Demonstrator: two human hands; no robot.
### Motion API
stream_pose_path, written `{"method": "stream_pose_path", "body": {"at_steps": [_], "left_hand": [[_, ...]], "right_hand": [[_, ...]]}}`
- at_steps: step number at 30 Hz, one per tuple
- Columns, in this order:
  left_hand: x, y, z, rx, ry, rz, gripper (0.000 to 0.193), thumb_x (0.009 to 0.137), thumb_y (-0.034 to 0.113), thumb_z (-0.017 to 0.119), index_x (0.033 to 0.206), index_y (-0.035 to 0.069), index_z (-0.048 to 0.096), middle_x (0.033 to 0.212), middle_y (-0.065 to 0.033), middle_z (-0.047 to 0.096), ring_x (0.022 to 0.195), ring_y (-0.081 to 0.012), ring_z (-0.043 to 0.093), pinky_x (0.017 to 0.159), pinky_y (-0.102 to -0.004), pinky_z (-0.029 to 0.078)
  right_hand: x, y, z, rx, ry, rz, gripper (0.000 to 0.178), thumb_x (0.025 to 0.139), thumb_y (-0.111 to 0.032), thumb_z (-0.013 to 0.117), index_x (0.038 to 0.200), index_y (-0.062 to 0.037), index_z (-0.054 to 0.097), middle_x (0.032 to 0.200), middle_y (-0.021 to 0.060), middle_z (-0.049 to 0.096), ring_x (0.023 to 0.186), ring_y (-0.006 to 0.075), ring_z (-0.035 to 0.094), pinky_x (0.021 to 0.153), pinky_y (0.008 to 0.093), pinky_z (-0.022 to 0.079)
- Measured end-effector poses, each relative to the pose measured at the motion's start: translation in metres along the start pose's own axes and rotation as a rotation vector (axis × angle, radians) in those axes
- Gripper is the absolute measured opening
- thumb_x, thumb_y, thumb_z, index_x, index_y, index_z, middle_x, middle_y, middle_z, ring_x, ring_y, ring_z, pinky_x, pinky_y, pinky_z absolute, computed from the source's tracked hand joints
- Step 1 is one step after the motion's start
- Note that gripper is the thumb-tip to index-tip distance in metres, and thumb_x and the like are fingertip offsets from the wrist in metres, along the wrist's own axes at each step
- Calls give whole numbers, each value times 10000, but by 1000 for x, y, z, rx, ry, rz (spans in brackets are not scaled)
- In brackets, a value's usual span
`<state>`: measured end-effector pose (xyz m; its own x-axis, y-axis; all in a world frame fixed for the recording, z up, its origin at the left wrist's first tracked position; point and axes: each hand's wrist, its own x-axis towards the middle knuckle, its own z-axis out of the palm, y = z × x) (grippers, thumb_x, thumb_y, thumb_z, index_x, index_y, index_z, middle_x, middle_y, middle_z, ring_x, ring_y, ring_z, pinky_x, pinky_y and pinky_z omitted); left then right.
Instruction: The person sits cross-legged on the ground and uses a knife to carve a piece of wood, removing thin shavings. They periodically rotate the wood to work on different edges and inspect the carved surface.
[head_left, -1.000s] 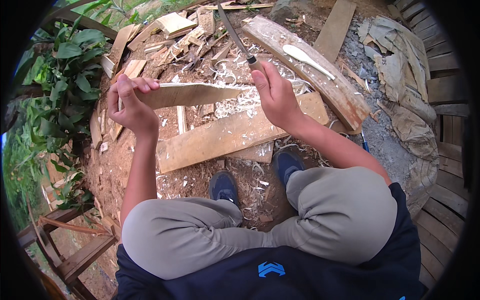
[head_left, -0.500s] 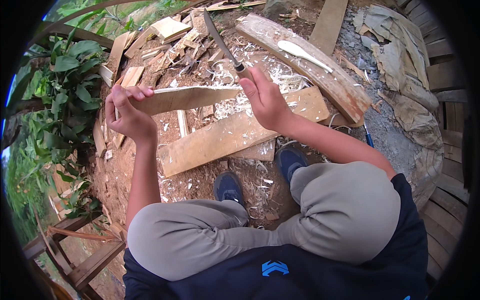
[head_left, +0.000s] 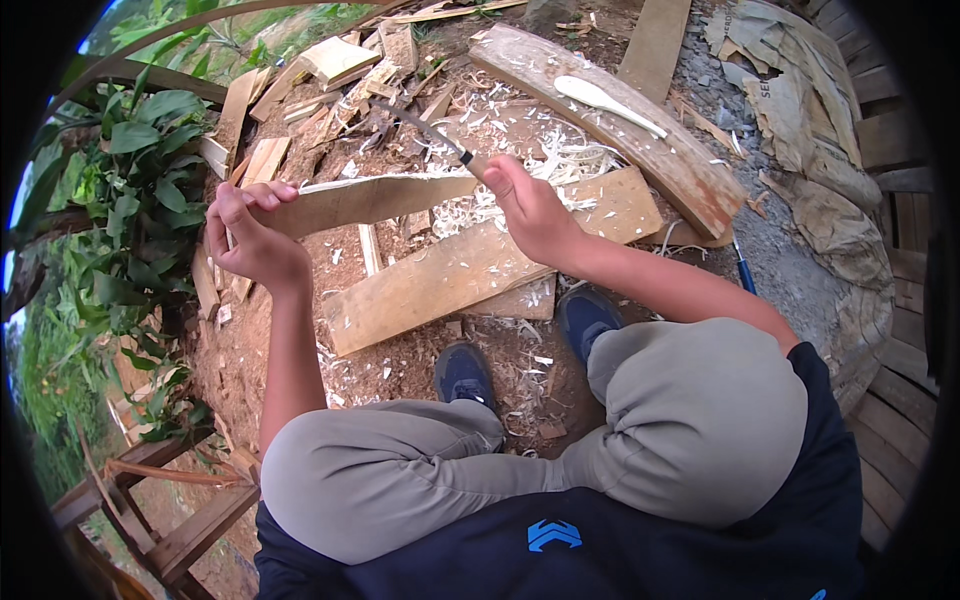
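My left hand [head_left: 257, 232] is closed round the left end of a thin wooden piece [head_left: 375, 203], wide at that end and narrowing toward the right, with a pale, freshly cut upper edge. In my right hand [head_left: 532, 207] is the handle of a knife [head_left: 437, 136]; its dark, narrow blade slants up and to the left, above the wooden piece and apart from it. The piece's right tip ends beside my right fingers; whether they touch it I cannot tell. Beneath both hands lies a flat plank [head_left: 440, 278] strewn with shavings.
A pale carved wooden spoon [head_left: 607, 104] rests on a thick board [head_left: 640, 150] at the far right. A blue-handled tool [head_left: 745, 268] lies by that board. Wood offcuts [head_left: 340, 62] are heaped at the back left, near leafy plants [head_left: 150, 190]. Torn paper sacks [head_left: 800, 120] cover the right side.
The knife blade has tipped down and leftward, from steeply raised to a lower slant nearer the wooden piece. Both hands keep their holds and have hardly moved.
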<state>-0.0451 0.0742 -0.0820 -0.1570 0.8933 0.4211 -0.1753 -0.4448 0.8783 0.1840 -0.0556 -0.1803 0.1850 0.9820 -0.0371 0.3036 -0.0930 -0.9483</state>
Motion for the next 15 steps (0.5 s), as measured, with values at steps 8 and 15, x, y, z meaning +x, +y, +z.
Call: {"method": "stream_pose_path", "body": {"at_steps": [8,15], "left_hand": [[-2,2,1,-17,-24,-4,287,984,201,587,769,43,482,629,-75,496,588,-234,563,635,-396,520],[-1,1,-2,-53,-42,-16,289,978,206,598,767,47,482,627,-82,511,588,-240,577,639,-400,523]], "right_hand": [[26,-8,-29,91,-124,171,581,1011,-564,461,934,-3,591,700,49,536,667,140,519,651,334,447],[18,31,-4,-243,-384,312,594,1056,-500,353,904,32,568,815,169,592,746,251,534,744,383,456]]}}
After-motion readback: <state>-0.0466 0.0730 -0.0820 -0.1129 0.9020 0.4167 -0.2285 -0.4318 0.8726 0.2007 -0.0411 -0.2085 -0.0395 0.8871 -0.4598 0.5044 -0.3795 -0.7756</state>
